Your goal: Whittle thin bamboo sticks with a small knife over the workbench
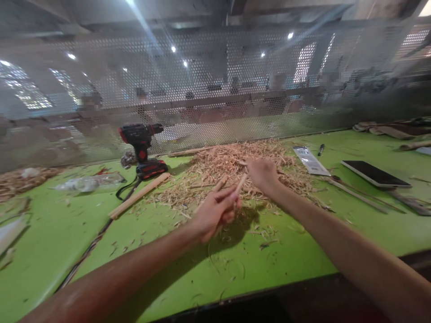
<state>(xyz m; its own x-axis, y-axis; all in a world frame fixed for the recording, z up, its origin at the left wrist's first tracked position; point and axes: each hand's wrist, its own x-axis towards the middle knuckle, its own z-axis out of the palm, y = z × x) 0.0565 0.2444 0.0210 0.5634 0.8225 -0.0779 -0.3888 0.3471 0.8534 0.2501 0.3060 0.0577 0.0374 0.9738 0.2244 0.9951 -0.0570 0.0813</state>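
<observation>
While my left hand (217, 210) is curled round a thin wood stick (241, 183) that pokes out toward 1 o'clock, my right hand (262, 173) is balled into a fist at 2 o'clock from it, and honestly I can't tell what's in there, if anything. Big messy heap of shavings (225, 157) at 12 on the green table (276, 260), cordless drill (143, 150) standing at 10, phone (375, 172) lying at 3.
</observation>
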